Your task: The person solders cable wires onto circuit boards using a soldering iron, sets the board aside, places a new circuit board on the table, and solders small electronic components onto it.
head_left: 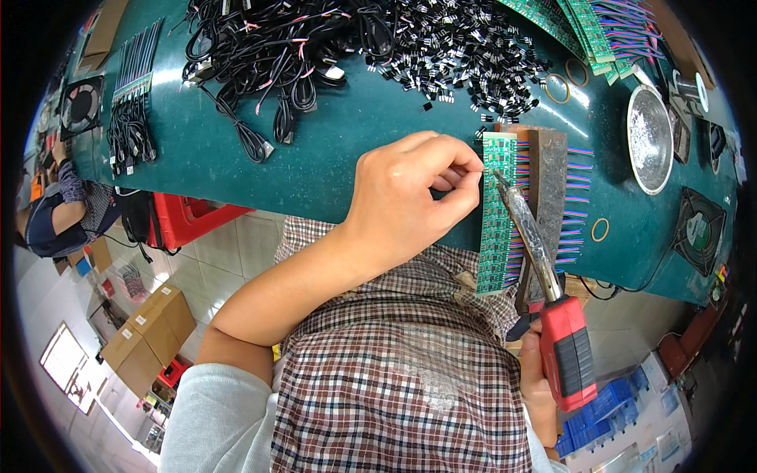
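My left hand (pixel 414 185) is closed in a pinch at the left edge of a green circuit board panel (pixel 494 244); whatever sits between the fingertips is too small to make out. My right hand (pixel 536 377) grips a soldering iron (pixel 569 355) by its red and black handle. The iron's tip reaches the upper part of the panel, close to my left fingertips. Pink, blue and dark wires (pixel 576 201) run out to the right of the panel, beneath a dark bar (pixel 546 177). Small black parts lie just beyond the panel's top end.
Black cables (pixel 276 47) and small black parts with metal legs (pixel 465 55) are heaped at the back. A metal bowl (pixel 650 139), rubber bands (pixel 600 229) and a fan (pixel 699 230) lie right. More wired boards (pixel 587 35) are stacked back right. Another person (pixel 67 205) sits far left.
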`<state>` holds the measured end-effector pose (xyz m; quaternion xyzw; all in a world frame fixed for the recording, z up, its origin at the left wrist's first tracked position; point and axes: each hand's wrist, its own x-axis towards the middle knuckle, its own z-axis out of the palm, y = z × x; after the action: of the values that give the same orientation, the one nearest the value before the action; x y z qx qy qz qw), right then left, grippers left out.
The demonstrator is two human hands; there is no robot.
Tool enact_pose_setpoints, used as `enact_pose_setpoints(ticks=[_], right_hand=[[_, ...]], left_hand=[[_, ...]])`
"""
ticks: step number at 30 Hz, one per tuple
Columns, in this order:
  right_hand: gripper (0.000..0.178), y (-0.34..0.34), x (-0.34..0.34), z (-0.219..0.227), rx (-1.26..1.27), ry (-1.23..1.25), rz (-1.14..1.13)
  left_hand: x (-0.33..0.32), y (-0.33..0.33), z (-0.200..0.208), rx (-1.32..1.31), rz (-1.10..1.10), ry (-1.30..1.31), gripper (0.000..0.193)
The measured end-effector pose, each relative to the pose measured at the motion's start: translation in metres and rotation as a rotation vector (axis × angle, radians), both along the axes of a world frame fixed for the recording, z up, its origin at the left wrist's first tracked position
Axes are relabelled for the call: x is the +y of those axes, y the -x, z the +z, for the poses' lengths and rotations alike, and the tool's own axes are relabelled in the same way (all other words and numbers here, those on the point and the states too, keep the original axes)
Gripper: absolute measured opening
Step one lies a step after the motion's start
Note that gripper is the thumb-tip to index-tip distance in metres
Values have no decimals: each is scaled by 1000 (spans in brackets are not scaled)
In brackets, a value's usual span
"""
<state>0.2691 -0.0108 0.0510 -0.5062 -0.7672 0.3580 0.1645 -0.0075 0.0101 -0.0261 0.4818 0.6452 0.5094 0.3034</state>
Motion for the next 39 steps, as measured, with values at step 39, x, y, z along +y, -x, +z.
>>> enact_pose_setpoints(ticks=[39], right_hand=[[29,-26,-11,12,-159,82,-86]], left_hand=[[-12,22,23,-465,-40,318,13]])
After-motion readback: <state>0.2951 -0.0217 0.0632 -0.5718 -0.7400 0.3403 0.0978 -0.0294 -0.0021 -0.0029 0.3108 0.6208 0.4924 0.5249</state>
